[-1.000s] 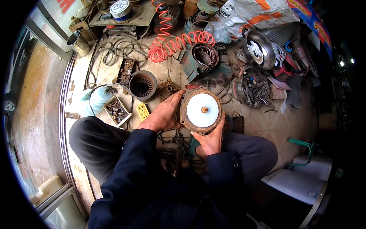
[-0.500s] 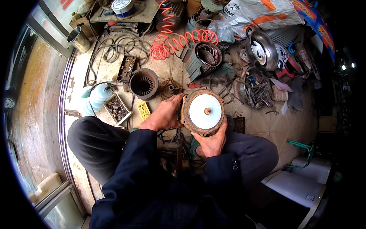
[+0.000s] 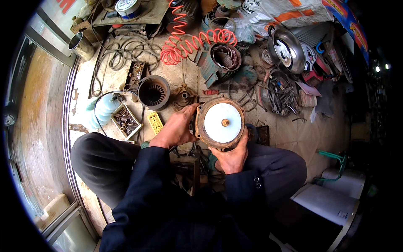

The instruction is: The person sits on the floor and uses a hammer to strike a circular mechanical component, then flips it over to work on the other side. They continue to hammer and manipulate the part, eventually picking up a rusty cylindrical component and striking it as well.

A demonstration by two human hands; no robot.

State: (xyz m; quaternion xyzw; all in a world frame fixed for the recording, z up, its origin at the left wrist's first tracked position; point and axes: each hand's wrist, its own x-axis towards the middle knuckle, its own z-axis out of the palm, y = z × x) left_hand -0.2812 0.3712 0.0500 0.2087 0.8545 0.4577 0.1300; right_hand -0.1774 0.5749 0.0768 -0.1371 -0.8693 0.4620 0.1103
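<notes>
Between my two hands, above the floor and in front of my knees, is a round rusty flanged housing [image 3: 200, 127] with bolt lugs on its rim. A smooth white disc [image 3: 222, 133] fills its face, and a small brass-coloured stub [image 3: 225, 122] stands at the centre. My left hand [image 3: 178, 128] grips the left side of the rim, with its fingertips hidden behind. From below right, my right hand [image 3: 233, 157] is closed on the lower edge, thumb at the front. The underside of the housing is out of sight.
Beyond my hands stand a dark slotted stator ring [image 3: 154, 92] and a green motor casing [image 3: 222, 63]. A yellow socket block [image 3: 155, 122] and a box of bolts [image 3: 126, 121] lie left. A tool basin [image 3: 283, 94] sits right. A red coiled hose [image 3: 172, 54] crosses the back.
The whole view has shifted slightly, and the housing appears a little farther left. Both hands keep the same hold on it.
</notes>
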